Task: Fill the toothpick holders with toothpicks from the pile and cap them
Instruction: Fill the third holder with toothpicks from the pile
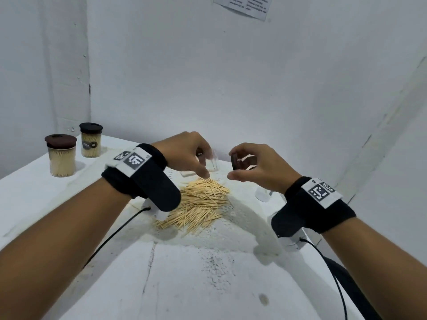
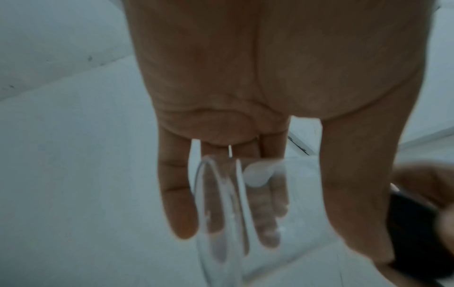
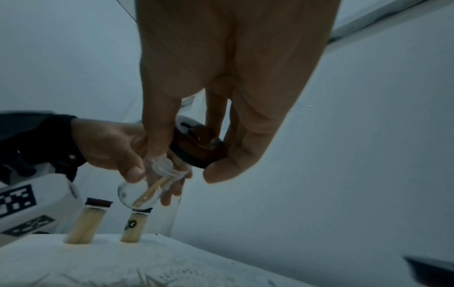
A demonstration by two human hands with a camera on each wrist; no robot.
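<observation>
Overhead, from the head view, a white counter [image 1: 69,227] with a pitted, speckled top runs into a corner of bare white walls, where a printed paper sheet [image 1: 245,6] hangs high up. One pile of toothpicks [image 1: 198,204] lies in the middle of the counter. Two filled holders, the nearer filled holder [image 1: 61,158] and the farther filled holder [image 1: 90,142], stand capped with dark lids at the far left, well apart from the pile. The left hand [image 1: 187,153] holds one clear holder [image 1: 212,161] above the far edge of the pile, fingers curled about it. The right hand [image 1: 256,167] pinches one dark cap [image 1: 242,161] between thumb and fingers, just beside the clear holder.

From the left wrist, the clear holder [image 2: 221,203] lies blurred across the fingers [image 2: 176,194]; pale counter fills the background.

From the right wrist, the thumb and fingers grip the cap [image 3: 199,147], and the clear holder [image 3: 152,184] is tilted with a few toothpicks inside. Both filled holders stand below on the counter.
</observation>
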